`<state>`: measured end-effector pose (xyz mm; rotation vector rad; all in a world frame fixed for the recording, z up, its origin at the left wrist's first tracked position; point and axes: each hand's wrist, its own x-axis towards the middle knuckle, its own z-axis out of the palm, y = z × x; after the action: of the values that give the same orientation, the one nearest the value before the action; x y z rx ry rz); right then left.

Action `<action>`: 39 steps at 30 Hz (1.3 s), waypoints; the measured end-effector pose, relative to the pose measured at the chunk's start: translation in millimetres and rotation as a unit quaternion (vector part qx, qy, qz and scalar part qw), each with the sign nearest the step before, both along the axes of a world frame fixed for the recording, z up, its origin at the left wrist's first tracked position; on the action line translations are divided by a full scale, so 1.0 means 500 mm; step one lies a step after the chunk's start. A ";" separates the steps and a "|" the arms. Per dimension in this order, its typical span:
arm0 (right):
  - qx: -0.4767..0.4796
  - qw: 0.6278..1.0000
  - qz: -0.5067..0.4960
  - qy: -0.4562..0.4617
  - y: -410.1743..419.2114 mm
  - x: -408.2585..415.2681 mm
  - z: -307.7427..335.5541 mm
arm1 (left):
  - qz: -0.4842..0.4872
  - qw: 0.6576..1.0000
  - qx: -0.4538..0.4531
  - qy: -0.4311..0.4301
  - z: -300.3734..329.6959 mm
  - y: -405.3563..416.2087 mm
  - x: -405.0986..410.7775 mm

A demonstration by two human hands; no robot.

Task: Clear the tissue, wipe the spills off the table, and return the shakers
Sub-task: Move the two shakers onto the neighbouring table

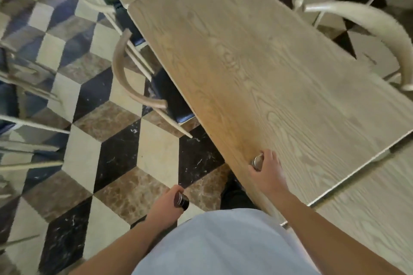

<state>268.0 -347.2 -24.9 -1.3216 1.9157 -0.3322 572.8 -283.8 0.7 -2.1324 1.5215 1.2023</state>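
**Both shakers in hand**

My right hand (267, 168) is wrapped around the silver-capped shaker (257, 161), right at the table's (257, 62) near-left edge. My left hand (166, 202) grips the black-capped shaker (181, 200), out over the checkered floor (125, 156), off the table.

Wooden table (257, 56), bare light grain

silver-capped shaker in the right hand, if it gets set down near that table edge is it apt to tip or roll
The silver-capped shaker looks small and rigid, so it probably stands steady upright. Its round cap suggests it would roll if laid sideways. The right hand holds it close to the table edge, so a nudge could send it off.
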 end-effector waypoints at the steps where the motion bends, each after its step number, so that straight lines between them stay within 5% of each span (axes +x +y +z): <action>1: -0.004 1.000 -0.006 0.005 -0.028 -0.002 0.000 | -0.010 1.000 0.008 -0.007 0.000 -0.036 0.001; 6: 0.045 0.995 -0.051 -0.069 -0.111 -0.050 0.016 | -0.100 0.995 -0.028 -0.004 0.026 -0.204 -0.051; 13: 0.071 0.985 -0.151 -0.043 -0.081 -0.097 0.007 | -0.308 0.948 -0.054 0.054 0.033 -0.342 -0.170; 21: 0.100 0.959 -0.261 0.043 -0.038 -0.012 0.022 | -0.490 0.866 -0.093 0.045 0.000 -0.500 -0.282; 31: 0.101 0.937 -0.328 0.062 -0.276 -0.043 0.001 | -0.628 0.769 -0.115 -0.017 -0.020 -0.651 -0.527; 36: 0.106 0.929 -0.347 0.065 -0.326 -0.086 0.006 | -0.627 0.773 -0.094 0.012 -0.016 -0.687 -0.598; 39: 0.095 0.907 -0.400 0.086 -0.297 -0.094 0.011 | -0.587 0.798 -0.088 0.105 -0.026 -0.704 -0.580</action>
<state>221.1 -495.7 -19.1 -0.3867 2.5055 -0.4187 282.9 -635.7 -12.4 -0.6792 2.4755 0.7850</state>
